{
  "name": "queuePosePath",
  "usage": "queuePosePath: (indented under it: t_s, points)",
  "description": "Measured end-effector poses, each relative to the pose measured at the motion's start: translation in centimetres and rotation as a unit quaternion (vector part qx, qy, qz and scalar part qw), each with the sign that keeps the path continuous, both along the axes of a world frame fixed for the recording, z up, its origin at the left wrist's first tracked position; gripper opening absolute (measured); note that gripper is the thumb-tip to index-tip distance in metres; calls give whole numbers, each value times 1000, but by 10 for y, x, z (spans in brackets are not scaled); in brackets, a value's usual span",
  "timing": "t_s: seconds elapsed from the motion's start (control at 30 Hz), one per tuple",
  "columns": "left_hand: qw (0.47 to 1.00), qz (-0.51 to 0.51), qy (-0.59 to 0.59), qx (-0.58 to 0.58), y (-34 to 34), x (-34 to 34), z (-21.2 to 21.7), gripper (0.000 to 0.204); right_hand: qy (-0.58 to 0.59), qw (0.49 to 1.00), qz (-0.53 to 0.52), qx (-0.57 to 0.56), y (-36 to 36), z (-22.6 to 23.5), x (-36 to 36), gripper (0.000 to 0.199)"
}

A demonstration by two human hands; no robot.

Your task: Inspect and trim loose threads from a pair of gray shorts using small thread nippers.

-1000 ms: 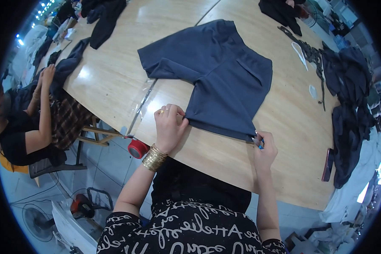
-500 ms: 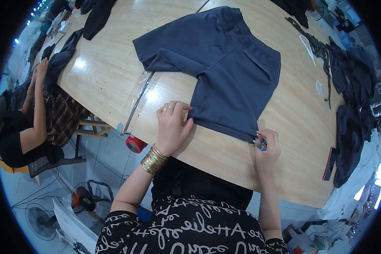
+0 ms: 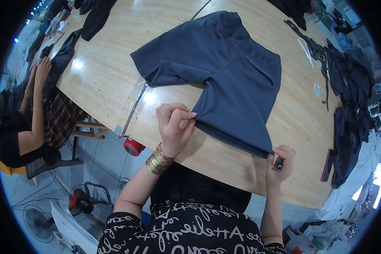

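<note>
Dark blue-grey shorts (image 3: 241,93) lie spread on the wooden table, waistband at the far right and one leg toward me. My left hand (image 3: 175,129) pinches the left corner of the near leg's hem between thumb and fingertips. At the right corner of that hem, my right hand (image 3: 282,163) grips the fabric between thumb and forefinger. A small dark tool with a blue tint (image 3: 277,164) is tucked in the right palm; its kind is mostly hidden by the fingers. The hem stretches between both hands, while the other leg lies folded at its inner edge.
Dark garments (image 3: 353,84) are heaped along the right edge, near a white loop (image 3: 305,51) and a flat red-and-black bar (image 3: 327,165). A co-worker (image 3: 29,135) sits at the left. A red round object (image 3: 133,147) shows below the table edge (image 3: 95,112).
Both hands have pulled the shorts' near hem toward me, the right hand farther and also to the right. The hem is now more taut and the shorts have slid slightly nearer.
</note>
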State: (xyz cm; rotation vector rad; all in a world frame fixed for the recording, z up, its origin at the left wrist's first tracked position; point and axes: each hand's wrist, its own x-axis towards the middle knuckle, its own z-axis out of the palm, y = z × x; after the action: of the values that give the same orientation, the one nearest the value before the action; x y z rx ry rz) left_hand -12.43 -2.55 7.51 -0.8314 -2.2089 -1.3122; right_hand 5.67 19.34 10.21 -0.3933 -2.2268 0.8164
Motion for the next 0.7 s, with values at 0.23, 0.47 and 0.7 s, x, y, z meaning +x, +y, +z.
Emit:
queuePosePath:
  t_s: [0.23, 0.47, 0.7]
  points:
    - [999, -16, -46, 23, 0, 8, -5, 22, -236, 963, 88, -96, -16, 8, 0, 26]
    - [972, -98, -202, -70, -14, 15, 23, 29, -303, 945, -113, -48, 42, -5, 1, 27]
    - [747, -193, -622, 134, -42, 45, 24, 30, -237, 946, -122, 182, 57, -8, 0, 28]
